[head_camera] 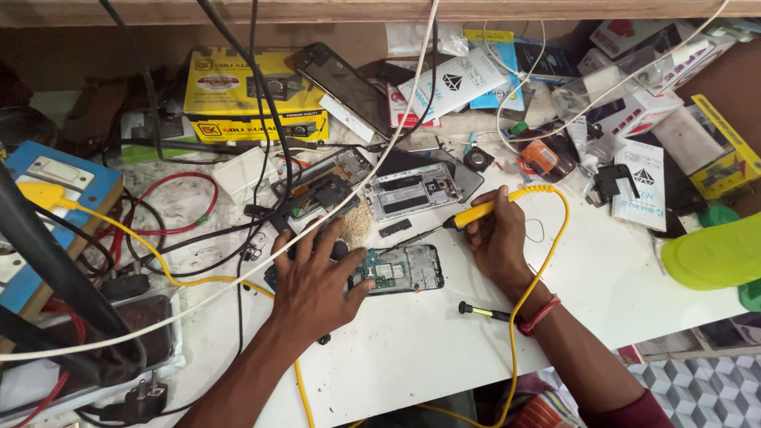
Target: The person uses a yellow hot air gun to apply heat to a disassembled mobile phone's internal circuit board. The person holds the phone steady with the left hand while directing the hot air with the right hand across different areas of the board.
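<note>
At the centre of a cluttered white workbench (444, 349), an opened smartphone (400, 271) lies flat with its back cover off, green circuit board and metal shields exposed. The person's left hand (317, 281) rests on the phone's left end, fingers spread and pressing down, the thumb reaching along the lower edge to pin the body in place; it grips nothing else. The right hand (499, 242) is closed in a pen-like grasp around the yellow handle of a soldering iron (464, 218), whose dark tip slants down to the left and ends just above the phone's upper edge. The iron's yellow cord (555, 238) arcs over the hand, curves down past the wrist, which wears a red thread band (541, 315), and runs off the bench's front edge. Just beside that wrist lies a small screwdriver (483, 311) with a black grip and a green collar. Immediately behind the phone sit a silver phone mid-frame (412, 190) and a second stripped phone chassis (321, 186), with a small bristle brush (358, 226) between them. Farther back lie a yellow carton (250, 95), a dark phone (345, 87) with its screen up, and white parts packets (456, 83). At far left, red and black wires tangle beside a blue switch board (55, 178).
</note>
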